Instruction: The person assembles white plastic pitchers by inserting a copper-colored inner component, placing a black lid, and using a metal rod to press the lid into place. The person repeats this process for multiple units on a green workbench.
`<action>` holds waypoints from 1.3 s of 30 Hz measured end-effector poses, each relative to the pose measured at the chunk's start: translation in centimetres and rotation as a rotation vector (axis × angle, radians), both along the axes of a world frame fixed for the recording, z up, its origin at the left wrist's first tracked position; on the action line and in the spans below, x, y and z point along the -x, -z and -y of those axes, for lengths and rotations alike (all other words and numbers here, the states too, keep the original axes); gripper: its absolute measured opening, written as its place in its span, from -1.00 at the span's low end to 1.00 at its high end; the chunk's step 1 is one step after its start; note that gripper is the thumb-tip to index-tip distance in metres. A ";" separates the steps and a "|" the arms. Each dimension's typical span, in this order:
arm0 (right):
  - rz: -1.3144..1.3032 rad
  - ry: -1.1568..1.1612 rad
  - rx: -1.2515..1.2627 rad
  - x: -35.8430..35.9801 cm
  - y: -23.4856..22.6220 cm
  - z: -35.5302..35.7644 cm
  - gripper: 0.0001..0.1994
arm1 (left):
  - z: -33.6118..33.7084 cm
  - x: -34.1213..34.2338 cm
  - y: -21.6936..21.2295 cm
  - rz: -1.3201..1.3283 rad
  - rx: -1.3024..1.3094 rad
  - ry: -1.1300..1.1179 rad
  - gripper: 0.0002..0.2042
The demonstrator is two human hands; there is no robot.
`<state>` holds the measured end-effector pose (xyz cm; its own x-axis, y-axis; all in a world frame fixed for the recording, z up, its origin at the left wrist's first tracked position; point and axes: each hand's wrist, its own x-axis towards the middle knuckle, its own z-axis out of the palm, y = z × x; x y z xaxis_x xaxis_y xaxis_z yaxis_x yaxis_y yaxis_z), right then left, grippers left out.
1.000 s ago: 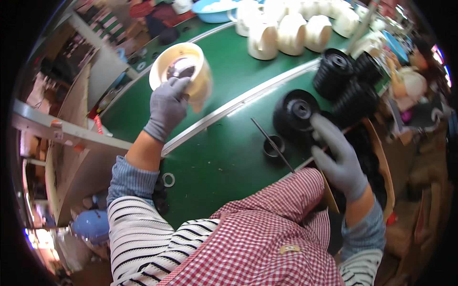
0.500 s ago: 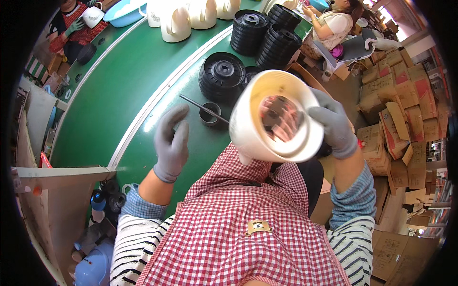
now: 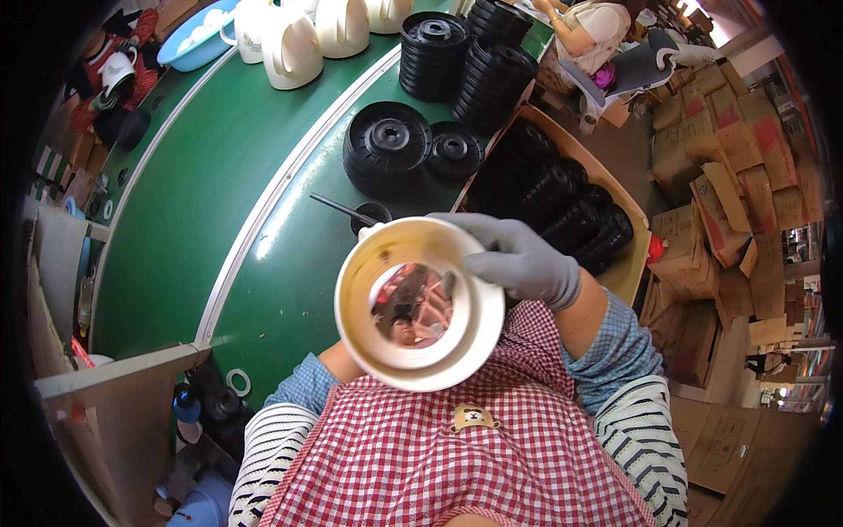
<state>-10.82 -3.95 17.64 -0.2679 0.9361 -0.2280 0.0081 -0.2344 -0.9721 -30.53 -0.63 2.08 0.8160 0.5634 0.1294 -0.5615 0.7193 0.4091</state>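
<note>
One cream kettle body (image 3: pixel 420 303) sits at the centre of the view, held up in front of the checked apron (image 3: pixel 457 448) with its open end facing the camera and a shiny metal floor showing inside. The right hand (image 3: pixel 520 261), in a grey glove, clamps the rim at about two o'clock, fingers curled over the edge. The left hand is hidden behind the body; only its blue cuff (image 3: pixel 303 386) shows at seven o'clock, so I cannot tell whether it grips or merely supports.

At twelve o'clock from the body, a small black cup (image 3: pixel 373 213) with a thin rod (image 3: pixel 338 207) in it stands on the green belt (image 3: pixel 219 193). Farther up lie stacks of black bases (image 3: pixel 388 145), and a box (image 3: pixel 632 263) of more bases sits at two o'clock. More cream kettles (image 3: pixel 294 53) stand near the top edge.

The risk, as I judge it, is a one-sided hold: with the visible grip only on the rim, the smooth shell could twist or slip from the glove and drop onto the belt, knocking over the cup.
</note>
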 end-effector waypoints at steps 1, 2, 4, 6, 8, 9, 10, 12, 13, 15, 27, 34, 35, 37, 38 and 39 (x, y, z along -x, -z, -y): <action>0.019 -0.038 0.017 0.3 0.6 -0.5 -0.35 | -0.3 0.8 0.1 -0.063 0.010 -0.008 -0.41; -0.038 -0.037 -0.010 0.5 1.4 -0.8 -0.38 | -0.4 1.6 0.3 -0.126 0.016 -0.021 -0.41; 0.066 -0.136 -0.200 -0.4 3.6 -2.4 -0.43 | -1.1 3.2 0.8 -0.228 0.033 -0.059 -0.42; -0.136 0.092 -0.152 -3.2 6.9 -5.6 -0.48 | -2.1 4.3 1.3 -0.307 0.035 -0.092 -0.42; 0.184 0.697 -0.132 -6.8 11.5 -9.9 -0.44 | -3.0 5.0 1.7 -0.375 0.036 -0.122 -0.43; 0.530 0.860 -0.081 -8.8 14.0 -11.4 -0.39 | -3.3 5.2 1.8 -0.399 0.033 -0.127 -0.43; 0.878 1.036 -0.017 -10.5 16.7 -12.6 -0.34 | -3.5 5.3 1.9 -0.421 0.034 -0.132 -0.43; 0.990 0.983 0.254 -12.4 22.1 -14.1 -0.26 | -3.8 5.3 2.0 -0.469 0.031 -0.144 -0.44; 0.950 0.833 0.338 -13.3 24.1 -14.4 -0.36 | -3.9 5.2 2.0 -0.488 0.034 -0.144 -0.44; 0.801 0.735 0.400 -14.9 26.9 -14.6 -0.56 | -4.1 5.0 2.2 -0.517 0.021 -0.146 -0.44; -0.074 0.584 0.077 -15.9 11.9 4.7 -0.56 | -6.1 1.5 2.9 -0.625 -0.185 -0.144 -0.47; -0.296 -0.042 0.429 -5.3 8.0 17.2 -0.52 | -4.6 -0.2 2.2 -0.639 -0.321 -0.140 -0.49; -0.306 -0.019 0.467 -5.0 8.0 17.4 -0.48 | -4.4 -0.4 2.0 -0.643 -0.337 -0.143 -0.49; -0.018 -0.151 0.099 -4.5 8.2 17.6 -0.55 | -3.9 -0.8 1.5 -0.648 -0.382 -0.148 -0.50; 0.164 -0.213 -0.030 -4.3 8.3 17.8 -0.59 | -3.7 -1.1 1.1 -0.655 -0.401 -0.149 -0.50; 0.309 -0.274 -0.001 -4.3 8.5 17.9 -0.31 | -3.4 -1.3 0.7 -0.659 -0.430 -0.149 -0.50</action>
<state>-6.50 -21.82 9.10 -0.4266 0.8399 -0.3356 0.3618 -0.1816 -0.9144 -29.26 2.74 1.33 0.7202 0.6829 -0.1226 -0.1850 0.3594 0.9147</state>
